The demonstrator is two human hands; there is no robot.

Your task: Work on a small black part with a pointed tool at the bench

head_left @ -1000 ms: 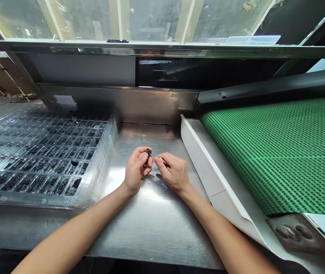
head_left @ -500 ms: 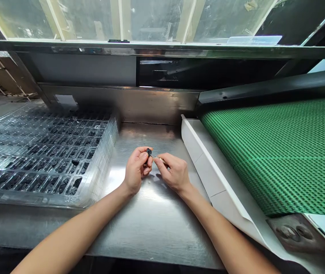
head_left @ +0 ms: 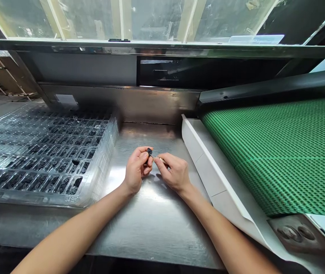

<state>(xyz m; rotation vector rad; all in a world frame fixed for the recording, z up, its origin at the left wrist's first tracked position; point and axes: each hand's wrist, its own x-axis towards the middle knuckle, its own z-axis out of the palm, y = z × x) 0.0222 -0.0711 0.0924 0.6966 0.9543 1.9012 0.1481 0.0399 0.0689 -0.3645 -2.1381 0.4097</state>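
Between its thumb and fingers, my left hand (head_left: 136, 167) pinches a small black part (head_left: 149, 151) above the steel table (head_left: 151, 224). My right hand (head_left: 175, 171) is closed on a thin pointed tool (head_left: 162, 160), its tip at the black part. Only a short length of the tool shows; the rest lies inside my right hand. To the left of my hands stands a stack of clear plastic trays (head_left: 101, 186), whose compartments hold several black parts.
A white trough (head_left: 205, 163) runs along the table's right side, beside a green conveyor belt (head_left: 288, 152). A steel back panel (head_left: 156, 104) rises behind the table. A metal bracket (head_left: 296, 232) sits at the lower right.
The black part has turned slightly in my left hand, and the tool's tip now lies across its face. Both hands stay almost where they were.
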